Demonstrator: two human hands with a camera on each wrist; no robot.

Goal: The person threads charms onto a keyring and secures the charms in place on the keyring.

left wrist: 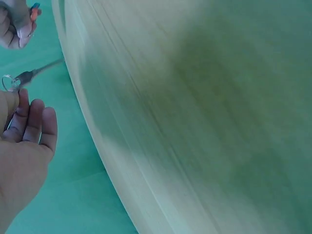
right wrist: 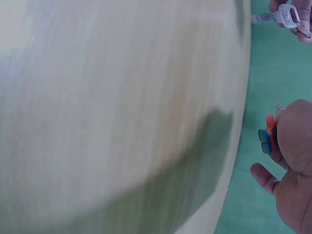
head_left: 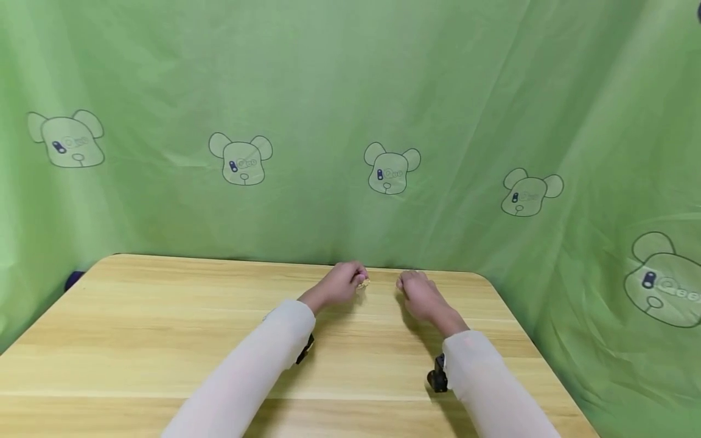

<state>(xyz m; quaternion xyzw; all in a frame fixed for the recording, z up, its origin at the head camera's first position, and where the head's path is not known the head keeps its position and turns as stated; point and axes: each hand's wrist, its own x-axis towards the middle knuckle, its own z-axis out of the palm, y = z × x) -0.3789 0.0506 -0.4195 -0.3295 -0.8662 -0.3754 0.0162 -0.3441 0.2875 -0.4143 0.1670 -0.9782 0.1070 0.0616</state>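
Note:
Near the far edge of the wooden table, my left hand (head_left: pixel 341 283) pinches a silver key (right wrist: pixel 286 16) by its head, with a thin metal ring (left wrist: pixel 7 83) on it. In the left wrist view the key's blade points away from the fingers, toward the table edge. To the right, my right hand (head_left: pixel 420 297) grips a small orange and blue charm (right wrist: pixel 267 135). A bit of thin metal chain or wire (right wrist: pixel 277 106) shows beside its fingertips. The two hands are apart, and most of the charm is hidden behind the fingers.
The pale wooden table (head_left: pixel 164 328) has rounded far corners. Right behind it hangs a green curtain (head_left: pixel 317 91) printed with bear heads, which also runs along the right side. A small dark object (head_left: pixel 73 280) shows past the table's left edge. Each wrist carries a black camera (head_left: pixel 438 376).

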